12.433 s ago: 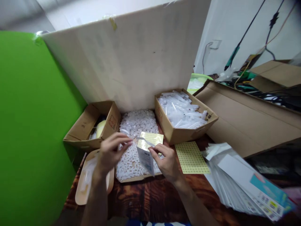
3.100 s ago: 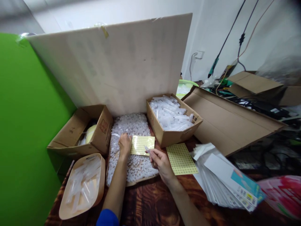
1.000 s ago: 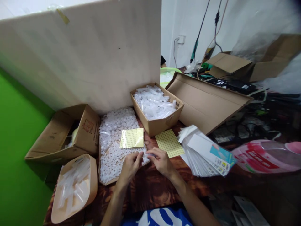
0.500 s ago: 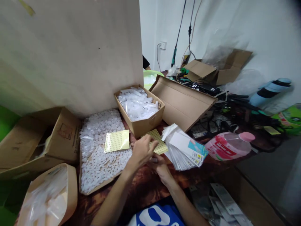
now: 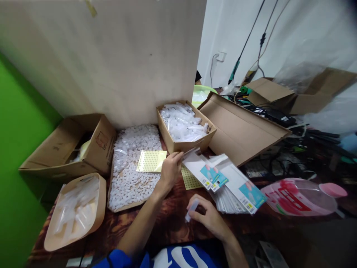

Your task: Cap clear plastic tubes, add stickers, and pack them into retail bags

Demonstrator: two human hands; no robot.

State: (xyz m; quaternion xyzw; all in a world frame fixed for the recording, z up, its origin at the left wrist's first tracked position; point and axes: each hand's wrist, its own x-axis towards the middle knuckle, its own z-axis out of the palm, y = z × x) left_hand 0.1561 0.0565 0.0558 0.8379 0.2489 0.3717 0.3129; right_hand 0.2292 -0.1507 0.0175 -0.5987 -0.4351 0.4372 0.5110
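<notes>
My left hand [image 5: 171, 169] pinches the top end of a clear printed package [image 5: 205, 171], lifting it at the upper left of the pile of flat packages [image 5: 231, 199]. In my right hand [image 5: 206, 214], between thumb and fingers, is a small translucent piece [image 5: 192, 210], above the dark patterned table [image 5: 167, 223]. A yellow sticker sheet [image 5: 152, 161] lies on the tray of small white pieces [image 5: 128, 190], left of my left hand. Another sticker sheet [image 5: 189, 180] is partly covered by the lifted package.
A cardboard box of clear tubes [image 5: 184, 124] stands behind my hands. To the left are a beige bin [image 5: 99, 208] and an open carton [image 5: 100, 143]. A pink bottle [image 5: 298, 197] lies at the right, below a leaning cardboard piece [image 5: 242, 130] and cables.
The view has shifted left. My hands have moved apart: my left hand has taken hold of a package, while my right hand has drawn back nearer the body with the small piece.
</notes>
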